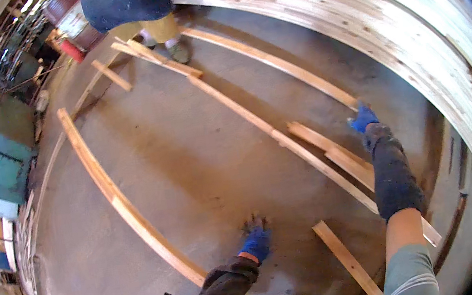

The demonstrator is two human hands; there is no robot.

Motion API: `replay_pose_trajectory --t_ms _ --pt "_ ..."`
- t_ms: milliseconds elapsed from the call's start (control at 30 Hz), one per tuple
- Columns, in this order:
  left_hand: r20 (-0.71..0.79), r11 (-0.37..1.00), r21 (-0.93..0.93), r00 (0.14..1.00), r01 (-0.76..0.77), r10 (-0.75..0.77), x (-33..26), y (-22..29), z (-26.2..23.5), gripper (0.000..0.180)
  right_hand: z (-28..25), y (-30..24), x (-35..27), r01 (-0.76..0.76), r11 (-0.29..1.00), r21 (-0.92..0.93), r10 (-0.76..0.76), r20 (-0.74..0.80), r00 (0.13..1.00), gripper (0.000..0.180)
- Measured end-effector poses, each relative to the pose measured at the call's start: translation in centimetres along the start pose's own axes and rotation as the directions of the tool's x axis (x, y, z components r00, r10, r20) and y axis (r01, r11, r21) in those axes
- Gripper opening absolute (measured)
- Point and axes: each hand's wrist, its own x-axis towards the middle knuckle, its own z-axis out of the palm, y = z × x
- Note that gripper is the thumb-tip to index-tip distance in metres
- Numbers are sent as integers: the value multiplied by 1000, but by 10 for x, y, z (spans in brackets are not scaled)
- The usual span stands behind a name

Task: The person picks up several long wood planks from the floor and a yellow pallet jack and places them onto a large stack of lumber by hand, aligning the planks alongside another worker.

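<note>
My right hand point(364, 118), in a blue work glove, is closed around the near end of a long wooden board point(272, 61). That board runs away from me toward the other person's feet. My left hand point(256, 242), also gloved in blue with dark fingertips, hangs over the floor with its fingers apart and nothing in it. To its left lies a long, pale wooden board point(118, 198). Between my hands, another long strip of wood point(243, 113) stretches from far to near. Shorter wooden pieces point(334, 148) lie beside that strip, close to my right forearm.
A person point(130, 7) in a dark top stands at the far end. Stacked planks point(348, 2) form a long wall along the right. One short board point(351, 264) lies near me, and a small one point(112, 74) far left. Green machinery point(6, 163) stands on the left.
</note>
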Motion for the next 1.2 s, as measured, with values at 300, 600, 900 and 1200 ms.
replay_pose_trajectory --t_ms 300,600,900,1200 --pt "-112 990 -108 988 92 -104 -18 3 -25 99 4 -71 -7 124 983 -138 -105 135 985 68" --pt "-126 992 -100 988 71 -84 -14 -8 -24 102 -45 57 -118 112 993 -34 -111 33 993 49" --pt "-90 993 -113 995 30 -40 -10 -14 -19 102 -68 122 -462 -9 982 191 -25 177 984 60" --pt "-156 539 -835 987 -112 -36 -29 -70 -57 68 -47 -17 -664 244 896 372 -214 -119 970 46"
